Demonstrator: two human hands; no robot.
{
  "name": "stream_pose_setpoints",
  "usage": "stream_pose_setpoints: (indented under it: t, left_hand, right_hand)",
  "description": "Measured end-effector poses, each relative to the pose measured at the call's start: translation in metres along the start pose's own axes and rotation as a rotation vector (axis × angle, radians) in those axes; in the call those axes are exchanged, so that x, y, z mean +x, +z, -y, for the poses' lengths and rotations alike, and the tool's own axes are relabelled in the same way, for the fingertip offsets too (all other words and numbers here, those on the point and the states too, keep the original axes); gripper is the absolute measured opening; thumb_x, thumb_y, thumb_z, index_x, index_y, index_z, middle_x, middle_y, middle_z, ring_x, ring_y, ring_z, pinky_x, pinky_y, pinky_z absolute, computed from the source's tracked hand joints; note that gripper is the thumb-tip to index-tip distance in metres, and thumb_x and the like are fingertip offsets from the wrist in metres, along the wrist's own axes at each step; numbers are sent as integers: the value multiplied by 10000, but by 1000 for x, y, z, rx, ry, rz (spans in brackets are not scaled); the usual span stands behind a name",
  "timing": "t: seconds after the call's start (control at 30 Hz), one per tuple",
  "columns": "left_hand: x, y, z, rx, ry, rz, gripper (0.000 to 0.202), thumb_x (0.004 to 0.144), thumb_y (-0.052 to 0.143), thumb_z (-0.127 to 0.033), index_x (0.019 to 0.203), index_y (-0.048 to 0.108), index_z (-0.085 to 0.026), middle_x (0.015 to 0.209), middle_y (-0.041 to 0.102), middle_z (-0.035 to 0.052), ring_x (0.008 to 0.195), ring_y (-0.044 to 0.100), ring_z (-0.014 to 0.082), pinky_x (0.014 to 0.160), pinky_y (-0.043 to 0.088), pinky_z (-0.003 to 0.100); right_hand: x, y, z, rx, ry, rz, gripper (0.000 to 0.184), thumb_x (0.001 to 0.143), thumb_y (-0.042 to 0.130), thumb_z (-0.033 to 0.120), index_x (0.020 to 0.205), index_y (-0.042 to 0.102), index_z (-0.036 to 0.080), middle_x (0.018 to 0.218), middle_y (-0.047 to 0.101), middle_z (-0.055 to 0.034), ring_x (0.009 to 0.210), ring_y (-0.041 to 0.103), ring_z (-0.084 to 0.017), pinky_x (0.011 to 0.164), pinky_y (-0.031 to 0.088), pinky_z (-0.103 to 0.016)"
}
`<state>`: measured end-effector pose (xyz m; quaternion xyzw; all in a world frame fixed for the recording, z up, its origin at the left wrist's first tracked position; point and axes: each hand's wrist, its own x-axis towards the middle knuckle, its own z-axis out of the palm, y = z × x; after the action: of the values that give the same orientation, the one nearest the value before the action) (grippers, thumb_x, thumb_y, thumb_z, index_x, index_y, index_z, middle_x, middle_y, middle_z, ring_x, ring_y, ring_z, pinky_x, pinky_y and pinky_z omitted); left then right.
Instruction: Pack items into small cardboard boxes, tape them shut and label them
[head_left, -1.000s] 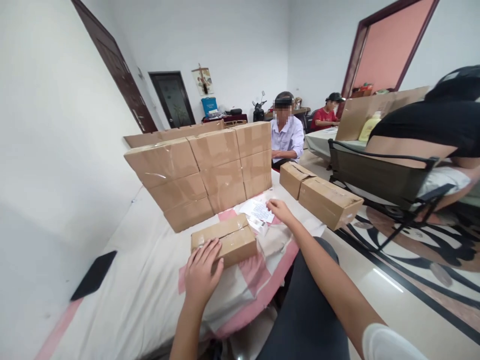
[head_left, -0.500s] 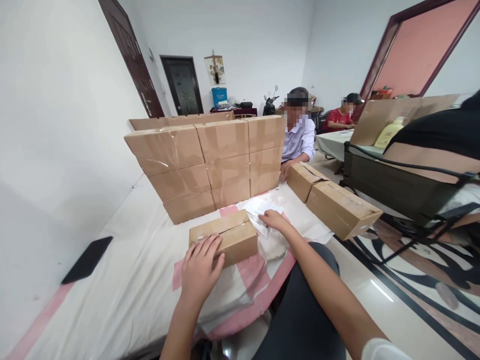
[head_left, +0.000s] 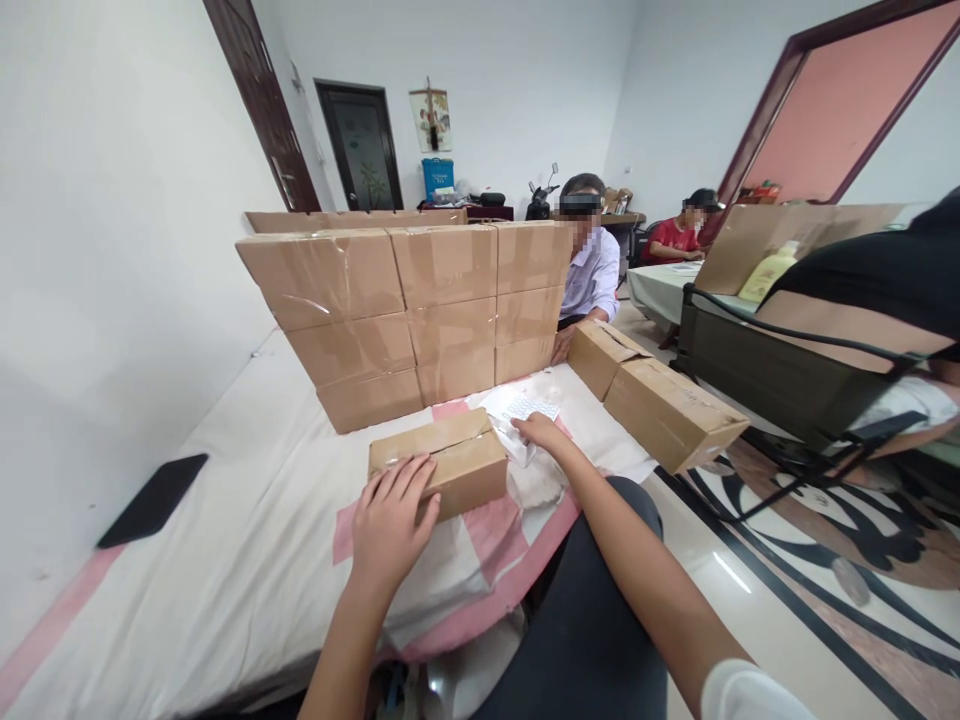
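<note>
The left grip (head_left: 394, 512), fingers slightly fanned, lies over the near-left edge of a carton (head_left: 471, 490); to its right, the right grip (head_left: 541, 431), fingers curled, is at printed papers (head_left: 517, 404), whether pinching them I cannot tell. Stacked cartons (head_left: 451, 325) wall off the space beyond both, while the worktop (head_left: 255, 500) spreads broadly leftward, its pink edge (head_left: 480, 624) on their near side.

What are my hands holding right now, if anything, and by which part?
Your left hand rests on the left end of the nearest cardboard box. Your right hand is at the white papers; whether it grips them can't be told.
</note>
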<state>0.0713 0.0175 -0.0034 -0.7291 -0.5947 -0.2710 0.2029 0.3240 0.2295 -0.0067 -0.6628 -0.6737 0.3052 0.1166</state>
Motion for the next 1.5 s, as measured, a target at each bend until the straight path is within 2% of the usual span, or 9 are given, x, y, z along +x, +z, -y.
stream_pose_setpoints:
  t: [0.13,0.33,0.53,0.83,1.2,1.37,1.5]
  left_hand:
    - [-1,2,0,0,-1,-19,390,955,506,-299,1326,615,-247,1378,654,53,1275,593,275,1072,376,444]
    - [-2,2,0,35,14,-22,381,962,501,-300,1320,604,-222,1380,653,45,1272,594,267,1061,376,443]
    - [-1,4,1,44,28,-43,381,964,499,-296,1324,602,-225,1378,655,42,1263,596,268,1053,371,437]
    - [-1,3,-1,21,12,-46,387,955,506,-293,1324,610,-244,1380,653,37,1261,592,278,1051,376,452]
    - [-1,2,-1,-1,-4,-38,376,955,506,-288,1310,624,-247,1372,659,40,1258,591,280,1047,377,450]
    - [-1,2,-1,0,-6,-38,379,956,510,-294,1315,620,-241,1374,658,35,1244,597,272,1040,381,450]
    - [-1,2,-1,-7,-13,-38,379,958,514,-294,1315,627,-239,1375,657,29,1237,603,266,1057,379,454]
  right_hand:
    - [-1,-1,0,19,7,-9,315,913,596,398,830,690,109,791,739,-139,686,674,-204,603,432,-254]
    - [-5,3,1,34,35,34,289,874,624,394,812,656,113,505,616,-65,434,572,-181,479,405,-264]
    - [-3,6,1,42,34,28,253,862,628,356,734,616,138,381,501,-6,352,522,-175,441,390,-262]
    - [-1,7,0,60,36,-5,250,813,650,337,636,588,172,352,484,-2,334,522,-179,435,399,-266]
    - [-10,3,-2,134,2,-11,401,826,672,326,492,487,201,348,481,6,353,496,-133,442,383,-235]
    - [-6,3,-2,142,11,-7,412,825,702,336,495,503,190,362,504,-10,355,484,-130,426,353,-244]
    - [-5,-1,-1,158,9,12,371,809,720,279,532,493,184,452,582,-18,401,545,-127,433,353,-229]
